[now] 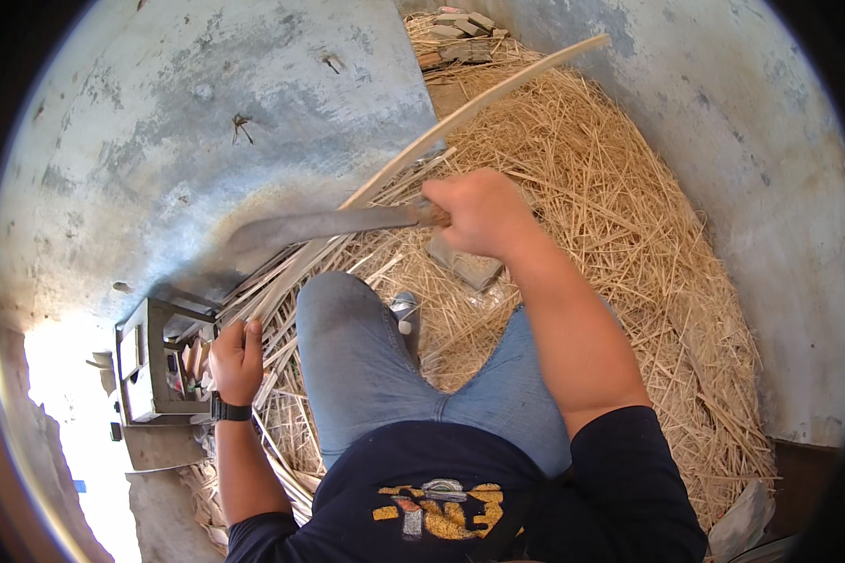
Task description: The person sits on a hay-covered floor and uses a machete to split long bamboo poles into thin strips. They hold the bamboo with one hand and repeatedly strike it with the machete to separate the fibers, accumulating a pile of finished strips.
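My right hand (483, 214) is closed around the short wooden handle of a machete (333, 225). Its dark blade points left, widening and curving toward the tip, which is slightly blurred. Behind the blade passes a long pale strip of split bamboo (479, 101), bowed up toward the far right. The strip's near part runs down toward my left hand (237, 361), which is closed on it beside my left knee. The blade overlaps the strip in this view; whether they touch I cannot tell. My left wrist wears a dark watch (229, 407).
Straw-like bamboo shavings (610, 197) cover the floor. More split strips (270, 281) lie along the left wall. A small box-like frame (150, 361) holding odds and ends stands left of my left hand. A block (468, 263) lies between my feet; brick pieces (465, 23) are stacked far back.
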A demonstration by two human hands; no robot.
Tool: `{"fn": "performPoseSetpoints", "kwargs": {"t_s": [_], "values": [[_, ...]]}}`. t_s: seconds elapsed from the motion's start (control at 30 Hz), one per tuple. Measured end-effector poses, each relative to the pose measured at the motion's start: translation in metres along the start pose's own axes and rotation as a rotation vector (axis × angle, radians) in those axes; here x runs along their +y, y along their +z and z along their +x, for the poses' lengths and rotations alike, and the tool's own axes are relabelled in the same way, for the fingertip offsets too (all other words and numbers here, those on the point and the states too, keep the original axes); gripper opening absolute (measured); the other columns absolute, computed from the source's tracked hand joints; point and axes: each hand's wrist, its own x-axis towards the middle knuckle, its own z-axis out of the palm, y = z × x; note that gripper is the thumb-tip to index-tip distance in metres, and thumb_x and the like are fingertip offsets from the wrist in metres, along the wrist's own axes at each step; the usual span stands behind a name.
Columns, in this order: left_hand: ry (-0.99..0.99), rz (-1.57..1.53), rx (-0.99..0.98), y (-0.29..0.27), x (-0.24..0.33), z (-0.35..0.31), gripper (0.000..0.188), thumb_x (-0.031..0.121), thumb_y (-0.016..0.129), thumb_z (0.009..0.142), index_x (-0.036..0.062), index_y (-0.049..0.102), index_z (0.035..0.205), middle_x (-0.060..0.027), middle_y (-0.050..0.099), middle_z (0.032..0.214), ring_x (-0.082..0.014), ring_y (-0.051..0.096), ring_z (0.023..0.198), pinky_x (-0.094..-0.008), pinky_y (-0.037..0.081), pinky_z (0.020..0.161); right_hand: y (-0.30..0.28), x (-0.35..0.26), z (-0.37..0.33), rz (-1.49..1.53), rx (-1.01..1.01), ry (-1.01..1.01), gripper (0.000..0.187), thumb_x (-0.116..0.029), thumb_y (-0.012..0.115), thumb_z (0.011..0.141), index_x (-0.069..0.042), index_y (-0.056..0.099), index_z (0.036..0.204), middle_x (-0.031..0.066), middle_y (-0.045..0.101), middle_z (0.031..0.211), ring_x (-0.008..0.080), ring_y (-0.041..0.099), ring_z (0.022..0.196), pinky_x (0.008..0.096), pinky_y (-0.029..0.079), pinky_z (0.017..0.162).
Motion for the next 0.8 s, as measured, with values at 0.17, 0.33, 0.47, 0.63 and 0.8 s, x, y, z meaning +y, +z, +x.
{"fn": "performPoseSetpoints", "kwargs": {"t_s": [0.17, 0.33, 0.47, 0.63, 0.8], "values": [[-0.058, -0.049, -0.018, -0.021, -0.032, -0.016, 0.050, 0.035, 0.058, 0.105, -0.0004, 0.047, 0.071, -0.0147, 0.044, 0.060, -0.0253, 0.040, 0.054, -0.0401, 0.032, 0.053, -0.020, 0.041, -0.004, 0.292, 0.110, 0.505, 0.022, -0.020, 0.070, 0.087, -0.012, 0.072, 0.108, 0.0143, 0.073, 0.088, 0.0335, 0.071, 0.084, 0.0450, 0.056, 0.077], [-0.043, -0.064, -0.048, -0.023, -0.040, -0.024, 0.052, 0.037, 0.057, 0.105, -0.0001, 0.046, 0.070, -0.0117, 0.042, 0.058, -0.0220, 0.037, 0.055, -0.0392, 0.030, 0.053, -0.005, 0.024, 0.001, 0.224, 0.073, 0.369, 0.024, -0.027, 0.071, 0.089, -0.010, 0.070, 0.106, 0.0147, 0.072, 0.084, 0.0287, 0.071, 0.079, 0.0412, 0.055, 0.072], [-0.011, -0.091, -0.081, -0.023, -0.039, -0.025, 0.052, 0.037, 0.057, 0.106, 0.0002, 0.046, 0.070, -0.0093, 0.041, 0.058, -0.0185, 0.036, 0.056, -0.0375, 0.030, 0.053, -0.008, 0.000, 0.002, 0.040, -0.037, 0.076, 0.029, -0.032, 0.074, 0.090, -0.009, 0.070, 0.107, 0.0146, 0.073, 0.088, 0.0271, 0.071, 0.080, 0.0413, 0.055, 0.073], [-0.123, -0.168, -0.092, -0.034, -0.045, -0.028, 0.050, 0.036, 0.056, 0.106, 0.0001, 0.050, 0.072, -0.0061, 0.041, 0.058, -0.0148, 0.036, 0.057, -0.0364, 0.030, 0.053, -0.019, 0.039, -0.007, 0.415, 0.138, 0.540, 0.030, -0.034, 0.075, 0.090, -0.007, 0.071, 0.104, 0.0119, 0.072, 0.084, 0.0238, 0.068, 0.076, 0.0403, 0.054, 0.072], [-0.089, -0.069, -0.104, -0.038, -0.040, -0.024, 0.046, 0.034, 0.057, 0.105, 0.0004, 0.053, 0.074, -0.0050, 0.044, 0.058, -0.0136, 0.040, 0.056, -0.0361, 0.031, 0.053, -0.015, 0.041, -0.005, 0.354, 0.166, 0.579, 0.029, -0.030, 0.074, 0.089, -0.009, 0.071, 0.109, 0.0135, 0.074, 0.090, 0.0301, 0.072, 0.085, 0.0424, 0.055, 0.077]]}}
